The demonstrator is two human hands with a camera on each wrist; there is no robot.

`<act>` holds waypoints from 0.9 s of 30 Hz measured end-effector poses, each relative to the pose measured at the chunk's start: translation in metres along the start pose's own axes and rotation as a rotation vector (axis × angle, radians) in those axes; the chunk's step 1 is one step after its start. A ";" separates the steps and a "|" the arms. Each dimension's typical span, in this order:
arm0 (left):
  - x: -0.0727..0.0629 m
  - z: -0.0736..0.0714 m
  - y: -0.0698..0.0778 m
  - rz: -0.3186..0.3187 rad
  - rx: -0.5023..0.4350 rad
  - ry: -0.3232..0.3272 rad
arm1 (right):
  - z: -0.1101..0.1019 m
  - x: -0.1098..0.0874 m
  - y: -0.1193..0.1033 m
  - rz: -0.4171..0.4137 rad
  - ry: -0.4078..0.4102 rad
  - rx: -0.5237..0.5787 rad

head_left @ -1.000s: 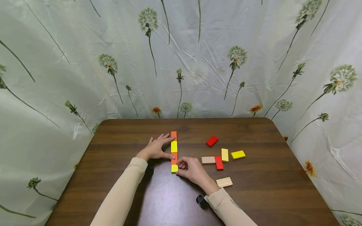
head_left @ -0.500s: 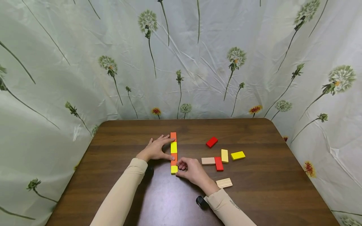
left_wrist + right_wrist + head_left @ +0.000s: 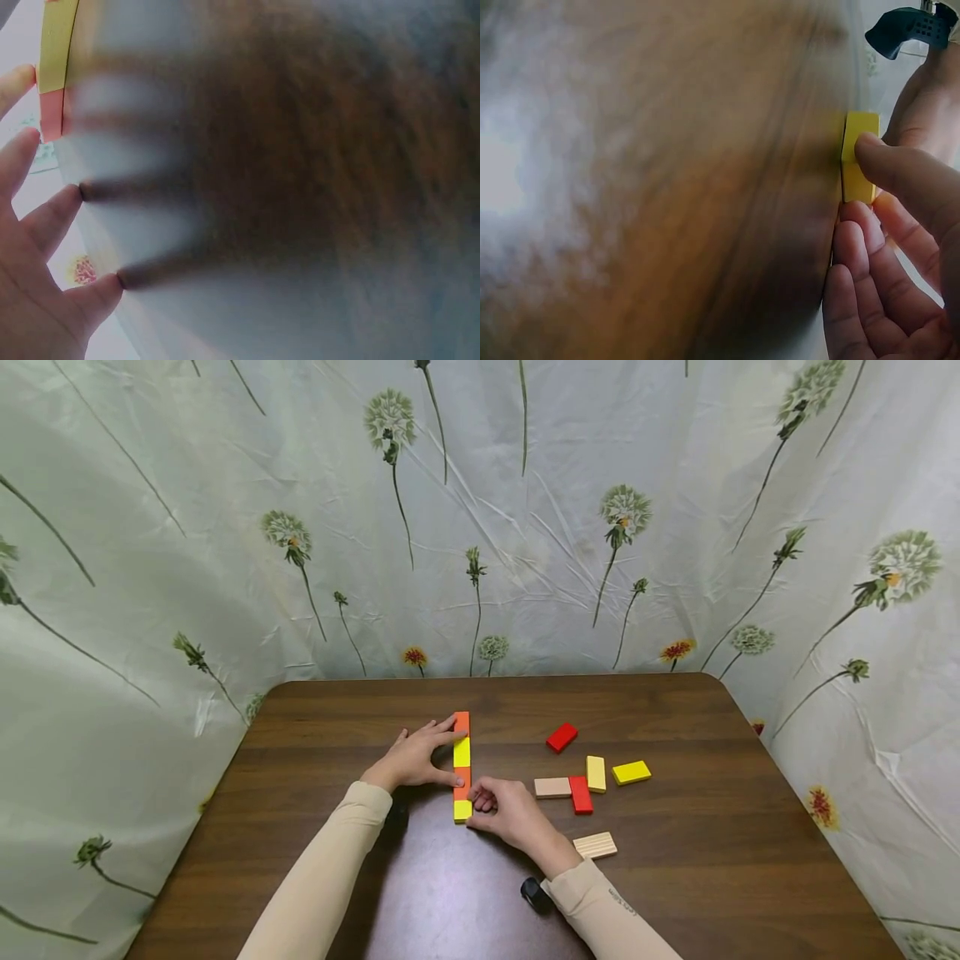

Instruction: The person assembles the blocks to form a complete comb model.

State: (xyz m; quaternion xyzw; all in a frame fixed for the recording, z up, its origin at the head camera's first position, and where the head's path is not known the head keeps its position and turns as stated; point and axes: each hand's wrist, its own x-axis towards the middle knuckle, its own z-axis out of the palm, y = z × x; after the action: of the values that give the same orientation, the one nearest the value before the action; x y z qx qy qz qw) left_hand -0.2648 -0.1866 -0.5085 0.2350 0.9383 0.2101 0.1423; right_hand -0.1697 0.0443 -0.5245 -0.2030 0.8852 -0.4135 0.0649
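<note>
A straight row of orange and yellow blocks runs away from me along the table. Its far end is an orange block (image 3: 462, 721), followed by a yellow block (image 3: 462, 753) and another orange block (image 3: 462, 793). My left hand (image 3: 411, 756) lies along the row's left side, fingers spread, with thumb and forefinger touching the blocks. At the near end, my right hand (image 3: 516, 814) pinches a yellow block (image 3: 462, 812). The right wrist view shows the thumb on that block's (image 3: 861, 184) near face, the other fingers curled beside it.
Right of the row lie a red block (image 3: 562, 737), a yellow block (image 3: 632, 772) and a pale yellow block (image 3: 596, 772). Another red block (image 3: 581, 795) meets a light wooden block (image 3: 552, 787). A ridged wooden block (image 3: 595, 845) lies by the right wrist.
The left hand's fingertips have shifted slightly right, onto the row's far end. The right hand and the loose blocks stay where they were.
</note>
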 end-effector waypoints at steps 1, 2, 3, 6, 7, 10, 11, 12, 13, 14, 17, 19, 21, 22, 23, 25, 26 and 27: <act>0.000 0.000 0.001 0.004 0.014 0.000 | 0.000 0.000 0.000 0.003 -0.002 0.004; 0.000 0.000 0.002 0.007 0.022 -0.002 | -0.001 -0.001 0.000 0.009 -0.005 0.009; 0.000 -0.001 0.003 0.009 0.030 -0.003 | -0.002 -0.001 0.000 0.010 -0.007 0.013; 0.000 -0.001 0.005 0.017 0.041 -0.008 | -0.002 -0.001 0.000 0.021 -0.017 0.022; 0.000 -0.001 0.005 0.023 0.038 -0.008 | -0.003 -0.001 0.001 0.021 -0.018 0.022; 0.004 0.002 -0.002 0.061 0.031 0.012 | -0.003 -0.001 0.001 0.022 -0.021 0.018; 0.006 0.005 -0.007 0.078 0.037 0.023 | -0.003 -0.001 0.001 0.026 -0.023 0.019; 0.006 0.006 -0.009 0.092 0.035 0.030 | -0.003 0.000 0.002 0.019 -0.022 0.020; 0.008 0.008 -0.013 0.104 0.030 0.036 | -0.003 0.000 0.002 0.013 -0.021 0.024; 0.010 0.010 -0.016 0.114 0.029 0.043 | -0.003 0.000 0.002 0.017 -0.024 0.027; 0.009 0.010 -0.017 0.125 0.017 0.034 | -0.003 0.001 0.002 0.022 -0.030 0.035; 0.005 0.006 -0.013 0.116 0.004 0.015 | -0.003 0.001 0.002 0.027 -0.036 0.035; 0.001 0.002 -0.007 0.105 0.008 -0.012 | -0.003 0.001 0.002 0.026 -0.039 0.033; -0.002 -0.001 -0.002 0.093 0.003 -0.028 | -0.003 0.001 0.002 0.023 -0.040 0.031; -0.003 -0.001 -0.001 0.090 0.004 -0.036 | -0.003 0.002 0.002 0.020 -0.040 0.034; -0.004 -0.001 0.002 0.084 0.012 -0.055 | -0.003 0.002 0.002 0.018 -0.042 0.034; -0.005 -0.001 0.003 0.084 0.016 -0.061 | -0.003 0.002 0.002 0.015 -0.042 0.036; -0.005 0.000 0.004 0.084 0.021 -0.066 | -0.003 0.002 0.002 0.012 -0.041 0.041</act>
State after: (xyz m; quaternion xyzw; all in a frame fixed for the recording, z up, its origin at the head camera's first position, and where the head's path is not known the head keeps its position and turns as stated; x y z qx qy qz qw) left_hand -0.2588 -0.1863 -0.5061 0.2827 0.9245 0.1983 0.1616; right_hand -0.1734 0.0470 -0.5242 -0.2047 0.8762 -0.4269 0.0897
